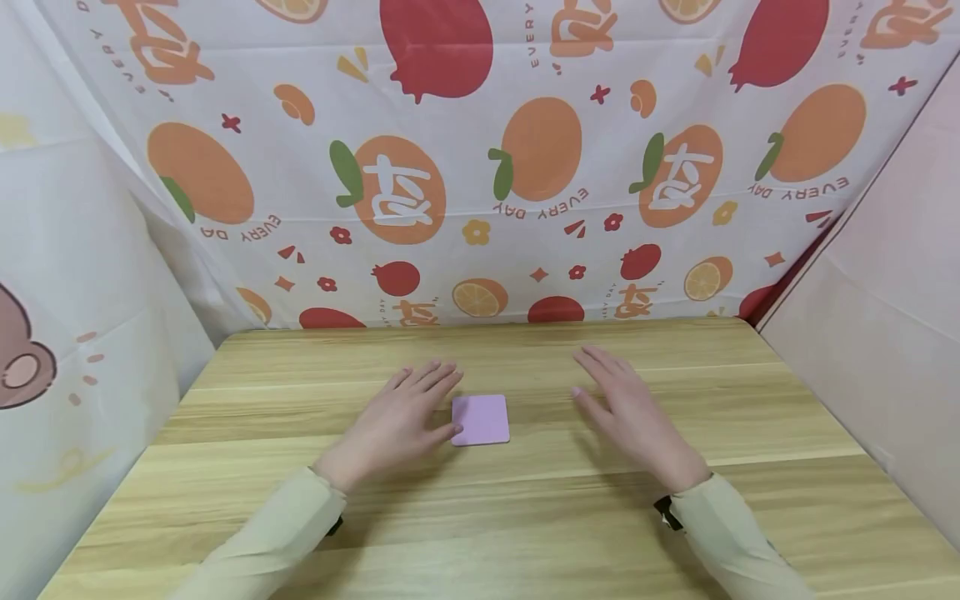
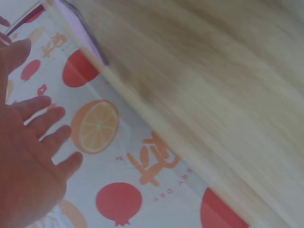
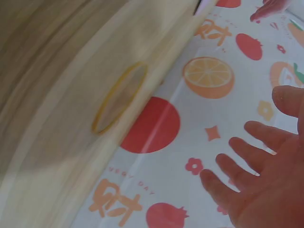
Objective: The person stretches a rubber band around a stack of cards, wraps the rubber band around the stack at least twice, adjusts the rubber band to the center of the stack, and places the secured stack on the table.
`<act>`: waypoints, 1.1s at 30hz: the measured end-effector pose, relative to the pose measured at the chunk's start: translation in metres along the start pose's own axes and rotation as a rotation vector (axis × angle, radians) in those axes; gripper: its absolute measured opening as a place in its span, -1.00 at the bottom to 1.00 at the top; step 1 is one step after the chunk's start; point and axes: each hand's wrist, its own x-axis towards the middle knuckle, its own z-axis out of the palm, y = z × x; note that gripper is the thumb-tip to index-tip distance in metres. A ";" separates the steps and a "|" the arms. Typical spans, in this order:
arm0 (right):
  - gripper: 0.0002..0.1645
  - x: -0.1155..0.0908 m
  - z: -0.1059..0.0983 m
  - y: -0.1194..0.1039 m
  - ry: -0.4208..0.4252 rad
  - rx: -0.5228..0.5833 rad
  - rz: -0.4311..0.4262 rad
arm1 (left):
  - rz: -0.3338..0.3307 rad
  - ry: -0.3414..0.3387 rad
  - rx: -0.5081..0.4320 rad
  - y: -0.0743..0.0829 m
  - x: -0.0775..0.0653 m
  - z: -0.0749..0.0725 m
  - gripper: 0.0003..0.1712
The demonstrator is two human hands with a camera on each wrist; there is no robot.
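Observation:
A pink square with rounded corners, thin like a coaster or sticky-note pad [image 1: 481,419], lies flat on the table. My left hand [image 1: 401,423] hovers at its left side, fingers spread and extended, the thumb tip overlapping its edge in the head view; contact cannot be made out. In the left wrist view the square's dark-edged side [image 2: 84,31] shows beyond that hand [image 2: 31,161]. My right hand [image 1: 633,412] is held above the table to the right, fingers straight, holding nothing. A thin yellow loop like a rubber band [image 3: 110,95] lies near it in the right wrist view; the head view does not show it.
The wood-grain table [image 1: 480,517] ends at a fruit-printed cloth [image 1: 465,250] hanging behind it. Pale cloths hang at the left [image 1: 90,250] and right [image 1: 885,333]. A dark band [image 1: 667,512] shows at the right cuff.

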 end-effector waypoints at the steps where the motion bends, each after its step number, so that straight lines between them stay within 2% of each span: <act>1: -0.31 0.000 0.000 0.002 0.001 0.005 0.001 | 0.009 -0.007 -0.018 -0.002 0.000 0.001 -0.13; 8: -0.34 0.003 -0.001 0.018 0.005 0.003 -0.005 | 0.038 -0.057 -0.171 -0.015 0.001 0.000 -0.16; 14: -0.37 0.004 0.001 0.032 -0.061 0.015 -0.022 | -0.002 -0.125 -0.259 -0.019 0.004 -0.001 -0.16; 22: -0.43 0.008 0.001 0.046 -0.113 0.093 -0.041 | -0.059 -0.177 -0.285 -0.023 0.009 0.002 -0.10; 26: -0.44 0.010 0.000 0.052 -0.121 0.107 -0.051 | -0.064 -0.186 -0.302 -0.026 0.010 0.004 -0.10; 33: -0.48 0.016 0.001 0.064 -0.128 0.134 -0.081 | -0.026 -0.205 -0.340 -0.031 0.016 0.008 -0.12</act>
